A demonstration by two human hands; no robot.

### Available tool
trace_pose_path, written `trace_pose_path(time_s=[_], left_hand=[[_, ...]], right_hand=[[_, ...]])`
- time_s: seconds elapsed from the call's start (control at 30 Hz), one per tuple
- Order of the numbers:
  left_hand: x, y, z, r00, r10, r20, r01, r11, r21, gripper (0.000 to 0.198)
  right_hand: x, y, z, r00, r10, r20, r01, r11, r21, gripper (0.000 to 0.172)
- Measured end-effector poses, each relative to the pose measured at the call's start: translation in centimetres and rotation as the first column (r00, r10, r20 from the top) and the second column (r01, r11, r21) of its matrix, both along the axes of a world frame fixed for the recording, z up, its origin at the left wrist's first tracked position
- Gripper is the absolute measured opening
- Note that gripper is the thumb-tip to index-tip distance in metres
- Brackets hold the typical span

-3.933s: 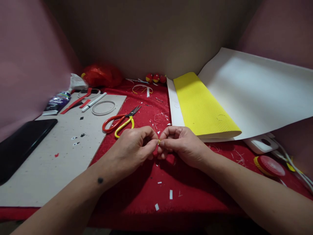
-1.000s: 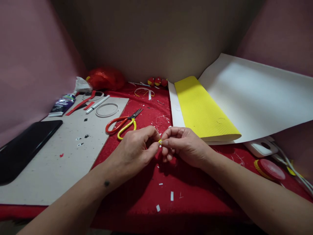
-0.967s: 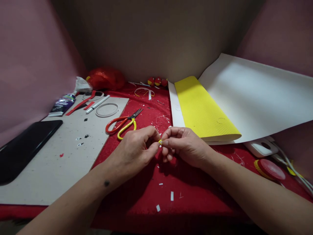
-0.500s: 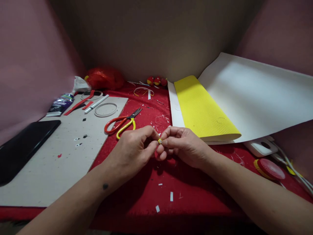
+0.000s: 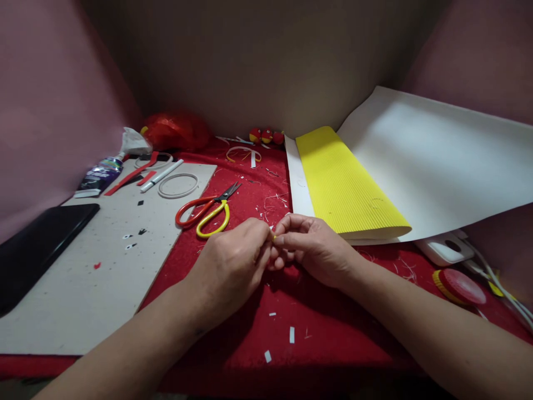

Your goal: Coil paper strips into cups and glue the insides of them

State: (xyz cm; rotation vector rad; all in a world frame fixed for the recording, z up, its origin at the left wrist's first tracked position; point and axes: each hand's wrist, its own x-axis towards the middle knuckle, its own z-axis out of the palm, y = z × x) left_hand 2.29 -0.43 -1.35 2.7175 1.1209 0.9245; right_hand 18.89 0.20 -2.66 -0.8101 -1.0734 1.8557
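Note:
Between my fingertips sits a tiny yellow piece point(image 5: 273, 237), mostly hidden; it looks like a small rolled paper strip. My left hand point(image 5: 239, 258) is closed on it from the left, its back turned up so that the fingers are largely covered. From the right, my right hand point(image 5: 310, 244) pinches the same piece between thumb and forefinger. The two hands touch at the fingertips just above the red cloth point(image 5: 333, 328). Left of them lie scissors point(image 5: 210, 210) with one red and one yellow handle, blades half open and pointing away.
A folded yellow corrugated sheet point(image 5: 345, 183) lies on a large white sheet point(image 5: 449, 161) at right. The grey board point(image 5: 112, 311) at left bears a black phone-like slab point(image 5: 45, 250), a tube point(image 5: 100, 176), a white pen point(image 5: 162, 176) and paper coils point(image 5: 178, 185). White paper scraps point(image 5: 292, 335) lie in front.
My left hand has rolled over, its back now covering the fingers and most of the yellow piece. My right hand has barely moved. The view has shifted slightly.

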Motion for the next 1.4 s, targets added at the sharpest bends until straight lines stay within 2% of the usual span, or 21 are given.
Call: trace_pose_path(time_s=[0.47,0.97,1.4], left_hand=[[-0.02,-0.24,0.37,0.998,0.005,0.066,-0.001,0.999,-0.047,0.009],[0.15,-0.28,0.5,0.997,0.039,0.071,-0.036,0.998,-0.047,0.01],[0.36,-0.29,0.15,0.995,0.046,0.093,-0.041,0.998,-0.056,0.011]], right_hand=[[-0.02,-0.02,0.08,1.0,-0.007,-0.017,0.007,0.999,0.034,0.011],[-0.09,-0.15,0.17,0.999,-0.031,-0.009,0.031,0.999,0.03,0.013],[-0.13,-0.04,-0.26,0.999,-0.032,0.005,0.031,0.996,0.081,0.009]])
